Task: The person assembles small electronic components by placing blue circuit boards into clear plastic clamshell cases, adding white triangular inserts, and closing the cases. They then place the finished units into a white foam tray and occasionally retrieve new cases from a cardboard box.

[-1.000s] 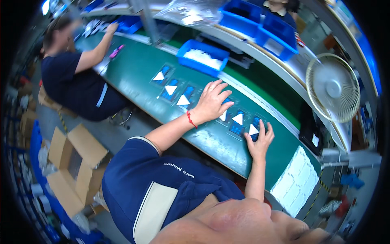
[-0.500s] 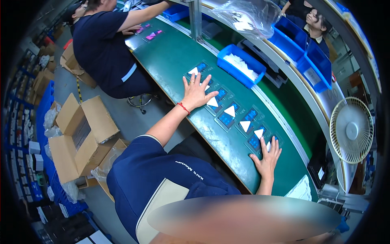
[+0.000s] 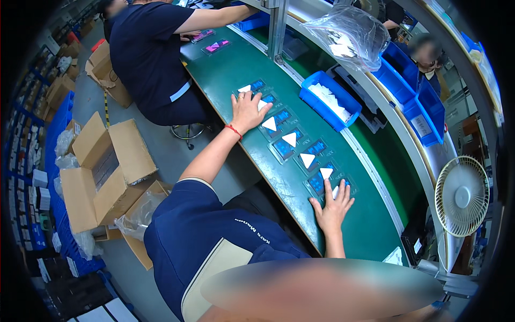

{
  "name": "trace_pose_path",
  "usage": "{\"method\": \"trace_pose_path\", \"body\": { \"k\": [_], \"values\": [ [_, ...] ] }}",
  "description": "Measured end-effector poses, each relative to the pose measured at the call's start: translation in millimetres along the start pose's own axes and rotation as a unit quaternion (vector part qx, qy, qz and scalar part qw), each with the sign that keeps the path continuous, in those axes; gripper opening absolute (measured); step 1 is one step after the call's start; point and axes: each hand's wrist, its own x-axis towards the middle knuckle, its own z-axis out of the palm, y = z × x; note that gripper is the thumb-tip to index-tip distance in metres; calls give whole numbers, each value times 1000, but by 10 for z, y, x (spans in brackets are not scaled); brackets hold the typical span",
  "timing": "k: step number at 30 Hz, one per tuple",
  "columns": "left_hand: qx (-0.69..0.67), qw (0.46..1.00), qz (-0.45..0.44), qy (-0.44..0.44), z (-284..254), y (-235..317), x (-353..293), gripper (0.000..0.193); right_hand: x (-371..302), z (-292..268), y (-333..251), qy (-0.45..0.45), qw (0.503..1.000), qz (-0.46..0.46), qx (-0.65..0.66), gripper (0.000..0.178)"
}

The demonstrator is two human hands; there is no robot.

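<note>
A row of several clear trays with blue parts and white triangular pieces (image 3: 290, 139) lies along the green conveyor belt (image 3: 236, 64). My left hand (image 3: 248, 109), a red band at its wrist, rests flat with fingers spread on the tray at the far end of the row. My right hand (image 3: 332, 203) lies flat and spread at the near end, its fingertips on the last tray (image 3: 328, 176). Neither hand grips anything.
A blue bin of white pieces (image 3: 329, 99) sits beyond the belt, more blue bins (image 3: 409, 81) behind it. A co-worker in dark blue (image 3: 153, 59) sits up the line. A white fan (image 3: 462, 195) stands at right. Open cardboard boxes (image 3: 104, 166) are on the floor.
The view has swung, so the belt now runs more steeply. My left hand has slid farther up the row to the end tray. My right hand stays at the near end.
</note>
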Motion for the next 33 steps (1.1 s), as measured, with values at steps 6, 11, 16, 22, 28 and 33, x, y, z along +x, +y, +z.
{"method": "trace_pose_path", "body": {
  "k": [6, 11, 16, 22, 28, 33],
  "values": [
    [-28, 999, -28, -1, 85, -636, 406, 55, 442, 207, -564, -3, 1000, 5, 4, 73],
    [-110, 982, -29, 153, -38, -563, 322, 47, 838, 332, -998, -11, 1000, 15, 2, 73],
    [-180, 972, -39, 144, -97, -227, -179, 49, 1224, 499, -1333, -4, 1000, 12, 10, 73],
    [-156, 978, -66, 123, -127, -228, -235, 50, 1510, 541, -1444, 63, 994, -44, 84, 80],
    [-138, 983, -62, 107, -135, -206, -239, 51, 1017, 177, -436, 170, 985, -38, 11, 81],
    [-181, 972, 17, 149, -273, 82, -231, 29, -216, -300, 1199, 207, 951, 172, -154, 77]
  ]
}}
